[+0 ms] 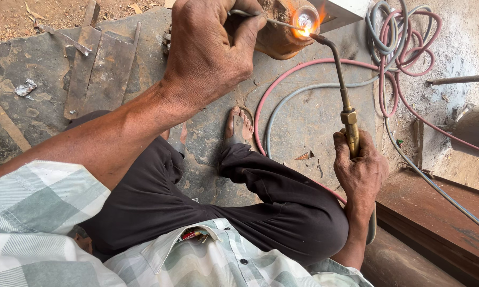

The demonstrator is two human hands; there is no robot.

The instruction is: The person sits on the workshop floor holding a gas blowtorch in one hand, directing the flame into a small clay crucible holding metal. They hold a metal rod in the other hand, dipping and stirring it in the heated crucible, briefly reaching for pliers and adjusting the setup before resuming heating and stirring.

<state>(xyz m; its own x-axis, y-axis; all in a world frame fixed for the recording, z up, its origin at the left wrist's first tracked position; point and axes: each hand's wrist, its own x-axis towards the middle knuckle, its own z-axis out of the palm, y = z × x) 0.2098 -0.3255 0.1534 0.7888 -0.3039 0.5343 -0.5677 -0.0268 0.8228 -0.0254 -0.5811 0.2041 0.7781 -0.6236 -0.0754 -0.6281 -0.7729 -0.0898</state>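
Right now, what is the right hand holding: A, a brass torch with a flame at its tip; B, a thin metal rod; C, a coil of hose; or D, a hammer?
A: the right hand grips the brass torch, its tip burning at the glowing workpiece.

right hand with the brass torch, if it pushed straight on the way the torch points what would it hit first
Probably the orange-brown metal piece at the flame: the right hand aims the torch up at it, where the left hand holds a thin rod. Depth is unclear.
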